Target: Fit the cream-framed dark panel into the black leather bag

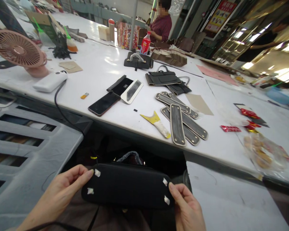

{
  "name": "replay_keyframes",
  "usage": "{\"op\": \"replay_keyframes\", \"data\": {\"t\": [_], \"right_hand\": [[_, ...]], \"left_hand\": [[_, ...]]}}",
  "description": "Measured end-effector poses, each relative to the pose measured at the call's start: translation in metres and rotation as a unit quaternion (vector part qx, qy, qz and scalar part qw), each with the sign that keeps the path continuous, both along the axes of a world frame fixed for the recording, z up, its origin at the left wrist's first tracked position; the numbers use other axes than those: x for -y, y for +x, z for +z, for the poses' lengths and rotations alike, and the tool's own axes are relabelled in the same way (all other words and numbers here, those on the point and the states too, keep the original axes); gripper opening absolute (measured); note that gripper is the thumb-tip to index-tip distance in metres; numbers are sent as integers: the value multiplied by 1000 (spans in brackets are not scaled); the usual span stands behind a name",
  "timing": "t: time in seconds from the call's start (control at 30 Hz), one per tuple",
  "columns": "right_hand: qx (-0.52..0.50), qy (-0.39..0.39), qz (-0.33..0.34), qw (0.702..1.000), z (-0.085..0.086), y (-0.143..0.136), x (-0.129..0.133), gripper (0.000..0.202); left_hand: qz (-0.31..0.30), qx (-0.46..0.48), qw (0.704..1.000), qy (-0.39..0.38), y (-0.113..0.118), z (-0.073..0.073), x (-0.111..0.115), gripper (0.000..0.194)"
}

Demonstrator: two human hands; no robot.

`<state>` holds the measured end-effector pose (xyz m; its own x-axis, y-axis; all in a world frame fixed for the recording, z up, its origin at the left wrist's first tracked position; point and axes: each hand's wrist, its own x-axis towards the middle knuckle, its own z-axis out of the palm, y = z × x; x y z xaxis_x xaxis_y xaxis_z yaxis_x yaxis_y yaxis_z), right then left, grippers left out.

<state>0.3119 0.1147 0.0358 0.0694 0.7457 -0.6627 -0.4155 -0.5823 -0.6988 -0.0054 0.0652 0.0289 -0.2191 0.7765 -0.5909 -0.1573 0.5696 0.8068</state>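
Observation:
A black handbag [130, 186] lies across my lap with its flat, round-cornered base facing me. Small whitish pieces mark each corner of that base. Plastic film wraps its curved handle [131, 156], which shows beyond the far edge. My left hand [67, 186] pinches the bag's left end between thumb and fingers. At the opposite end, my right hand [186, 202] grips the edge the same way. On the table just ahead lie several grey strips [177, 125] with pale borders and metal studs, beside a yellow-and-white scraper-like tool [156, 123].
The white table [106, 69] holds a phone [104, 103], a pink fan [19, 48], a white power bank [50, 81] with a cable, black bags [162, 78], a red-labelled bottle [145, 43] and snack packets [231, 128]. A grey plastic crate [48, 150] stands left. Another person [162, 24] is at the back.

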Motion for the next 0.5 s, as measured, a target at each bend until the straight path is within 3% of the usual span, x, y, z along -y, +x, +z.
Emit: {"op": "replay_keyframes", "data": {"t": [0.13, 0.37, 0.5], "right_hand": [[10, 0, 8, 1000, -3, 2, 0, 36], [27, 6, 2, 1000, -3, 0, -1, 37], [34, -6, 11, 999, -5, 3, 0, 39]], "left_hand": [[-5, 2, 1000, -2, 2, 3, -2, 47], [-32, -23, 999, 14, -4, -10, 1, 45], [-49, -34, 998, 17, -3, -5, -2, 46]]}}
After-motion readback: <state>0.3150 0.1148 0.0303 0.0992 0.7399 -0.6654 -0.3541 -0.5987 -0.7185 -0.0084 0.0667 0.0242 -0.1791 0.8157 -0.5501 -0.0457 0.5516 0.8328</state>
